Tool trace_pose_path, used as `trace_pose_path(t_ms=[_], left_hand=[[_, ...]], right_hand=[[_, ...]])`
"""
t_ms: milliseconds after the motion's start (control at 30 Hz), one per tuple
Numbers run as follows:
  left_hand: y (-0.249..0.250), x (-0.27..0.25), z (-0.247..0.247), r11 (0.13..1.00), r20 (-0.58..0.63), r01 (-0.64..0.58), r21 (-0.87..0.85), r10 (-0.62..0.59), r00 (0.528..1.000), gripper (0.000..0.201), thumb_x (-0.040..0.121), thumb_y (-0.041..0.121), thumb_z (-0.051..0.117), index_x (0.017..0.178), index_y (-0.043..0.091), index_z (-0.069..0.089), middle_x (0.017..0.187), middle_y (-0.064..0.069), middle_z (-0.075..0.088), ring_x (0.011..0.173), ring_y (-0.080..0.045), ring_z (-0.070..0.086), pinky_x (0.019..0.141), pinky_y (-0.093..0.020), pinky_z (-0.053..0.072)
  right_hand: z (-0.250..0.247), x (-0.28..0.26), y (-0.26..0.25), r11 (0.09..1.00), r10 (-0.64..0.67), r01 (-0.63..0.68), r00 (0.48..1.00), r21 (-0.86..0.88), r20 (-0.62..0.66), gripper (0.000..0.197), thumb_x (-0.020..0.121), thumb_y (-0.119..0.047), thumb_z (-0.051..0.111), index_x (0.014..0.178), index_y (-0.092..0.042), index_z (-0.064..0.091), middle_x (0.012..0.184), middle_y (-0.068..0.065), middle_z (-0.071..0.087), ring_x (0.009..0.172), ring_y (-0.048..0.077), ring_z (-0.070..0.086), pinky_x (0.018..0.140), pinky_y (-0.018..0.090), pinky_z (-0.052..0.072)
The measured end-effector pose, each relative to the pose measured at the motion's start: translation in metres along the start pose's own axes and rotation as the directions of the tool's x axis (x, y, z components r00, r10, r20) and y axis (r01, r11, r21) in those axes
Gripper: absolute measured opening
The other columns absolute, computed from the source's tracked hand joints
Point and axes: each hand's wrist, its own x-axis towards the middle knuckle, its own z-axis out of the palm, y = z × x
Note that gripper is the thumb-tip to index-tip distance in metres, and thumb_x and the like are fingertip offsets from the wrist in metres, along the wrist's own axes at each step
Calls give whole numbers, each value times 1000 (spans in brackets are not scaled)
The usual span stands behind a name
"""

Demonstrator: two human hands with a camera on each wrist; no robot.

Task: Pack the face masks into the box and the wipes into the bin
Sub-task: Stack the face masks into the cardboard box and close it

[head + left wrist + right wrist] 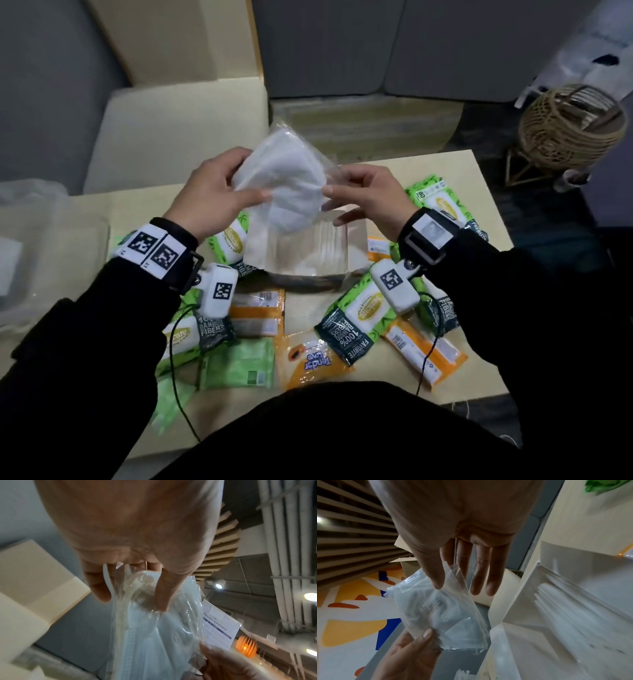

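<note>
Mask pack [284, 178], clear crinkly wrap, w/ prob. white masks, both hands.

Your hands [212, 195] and [373, 198] hold a bagged mask [287, 181] in the air above the open box [308, 253] at the desk's [479, 178] middle; nothing lies between them. Wipe packs [349, 325] crowd the box's left, right and near sides. The desk's far left edge shows bare surface.
</note>
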Motion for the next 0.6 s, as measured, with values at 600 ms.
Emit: trace_pose_path(t_ms=[600], left_hand=[[-25,42,18,985,270,75,152,-114,956,35,86,15,78,118,23,66,111,5,71,105,-19,68,96,-39,56]], right_hand=[[2,19,10,942,131,-110,990,-316,46,36,86,-8,82,115,-2,61,75,21,71,56,31,66,61,45,58]])
